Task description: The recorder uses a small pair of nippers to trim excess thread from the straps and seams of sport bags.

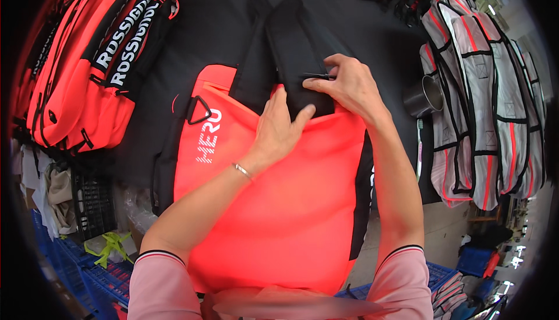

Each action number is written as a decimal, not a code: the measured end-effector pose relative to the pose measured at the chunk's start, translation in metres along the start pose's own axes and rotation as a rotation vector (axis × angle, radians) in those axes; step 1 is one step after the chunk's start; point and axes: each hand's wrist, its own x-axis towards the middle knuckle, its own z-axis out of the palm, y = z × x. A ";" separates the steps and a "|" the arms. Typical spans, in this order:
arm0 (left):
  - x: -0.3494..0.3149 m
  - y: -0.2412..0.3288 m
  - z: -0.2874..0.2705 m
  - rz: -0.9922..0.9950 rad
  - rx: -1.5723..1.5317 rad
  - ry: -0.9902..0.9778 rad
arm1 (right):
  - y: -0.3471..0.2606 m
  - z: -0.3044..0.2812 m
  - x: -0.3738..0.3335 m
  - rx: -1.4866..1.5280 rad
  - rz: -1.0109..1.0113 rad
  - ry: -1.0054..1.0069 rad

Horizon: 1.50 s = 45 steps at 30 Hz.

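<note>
A bright orange-red and black backpack [273,203] lies in front of me, its black shoulder straps [294,43] stretching toward the far side. My left hand [278,123] rests on the upper part of the backpack near the base of the straps, fingers extended and thumb spread apart. Between the thumb and fingers of my right hand [349,86] is a slim, dark, pointed tool [317,76], resembling thread snips. Its tip points left over a strap. A black triangular ring [200,110] sits at the backpack's upper left corner.
Stacked orange-red and black bags [87,81] stand at the left of the black table [192,23]. Grey bags with black and red trim [483,105] are piled at the right, beside a metal cup [424,96]. Blue crates [105,282] stand below left.
</note>
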 end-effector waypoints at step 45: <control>0.004 0.002 0.048 0.533 0.470 0.068 | 0.077 0.055 0.024 0.774 0.218 -0.098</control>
